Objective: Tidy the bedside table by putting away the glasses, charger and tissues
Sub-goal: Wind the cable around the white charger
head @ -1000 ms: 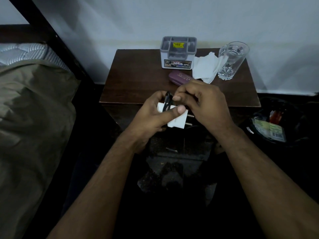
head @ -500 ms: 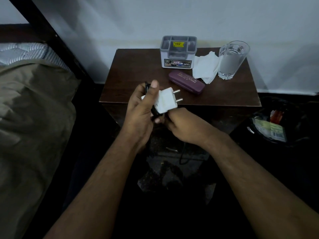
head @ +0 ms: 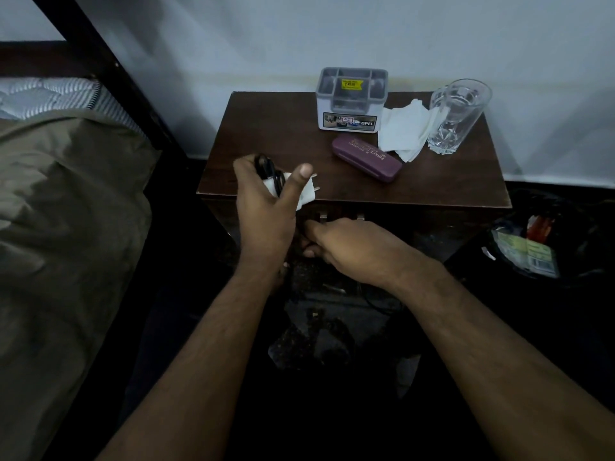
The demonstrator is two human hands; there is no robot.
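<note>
Over the table's front edge, left hand (head: 266, 207) grips the white charger (head: 307, 194), cable wound under its fingers.

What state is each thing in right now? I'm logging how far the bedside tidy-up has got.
White charger plug with black cable: held in the left hand, cable partly coiled.
Purple glasses case: closed, lying on the table.
White tissues: crumpled, loose on the table.
Clear drinking glass: upright.
Grey compartment organiser: upright.
Right hand: low at the table's front; grip unclear.
</note>
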